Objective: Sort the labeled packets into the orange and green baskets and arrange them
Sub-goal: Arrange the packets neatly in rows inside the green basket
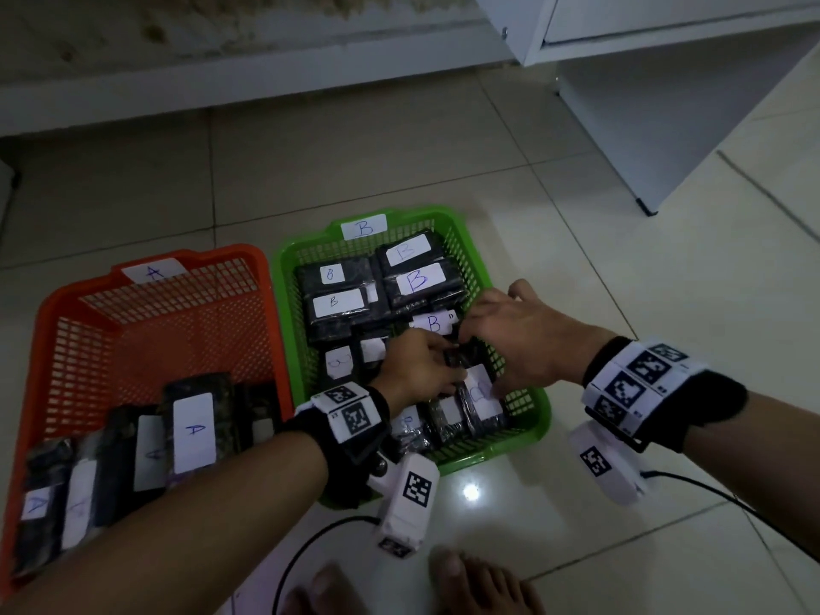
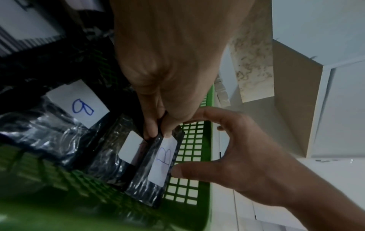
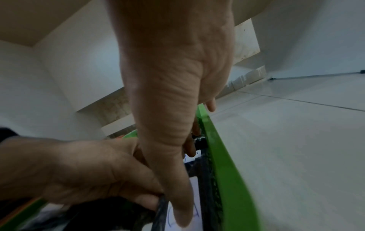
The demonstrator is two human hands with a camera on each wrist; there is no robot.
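Note:
A black packet with a white B label [image 1: 478,389] [image 2: 164,157] [image 3: 194,195] stands on edge at the near right of the green basket [image 1: 284,277] [image 2: 205,156] [image 3: 221,156]. My left hand [image 1: 421,361] [image 2: 158,131] [image 3: 88,168] pinches its upper edge. My right hand [image 1: 510,339] [image 2: 256,148] [image 3: 168,109] spans it, thumb on the label, fingers curled over its far end. Several other B packets [image 1: 417,281] fill the green basket. The orange basket [image 1: 49,312] holds several A packets [image 1: 193,430] at its near end.
Both baskets sit side by side on a tiled floor. A white cabinet [image 1: 665,104] stands at the back right and a wall base runs behind. Black cables [image 1: 310,548] trail over the floor by my bare feet [image 1: 479,583].

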